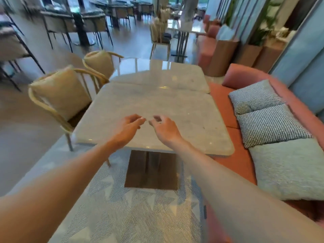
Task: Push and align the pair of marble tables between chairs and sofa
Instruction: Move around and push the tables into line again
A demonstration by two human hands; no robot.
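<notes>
Presently, fingers (140,120) of the left hand (128,128) loosely curled, holding nothing; fingers of the right hand (163,128) likewise curled and empty. Both hands hover close together over the near marble worktop (184,120), fingertips almost meeting; contact with the stone cannot be told. Near worktop: pale grey, glossy, rounded corners, on a dark square pedestal base (150,171). Far marble worktop (166,74): at 12 o'clock from the hands, butted against the near one, its right edge set slightly left of the near one's. Two rattan chairs with beige cushions: one (61,95) at 10 o'clock, one (100,63) at 11 o'clock, tucked beside the left edges. Pink sofa (222,109) at 3 o'clock, along the right edges, carrying houndstooth cushions (270,123) and a pale green cushion (289,169). Patterned rug (122,216) beneath.
</notes>
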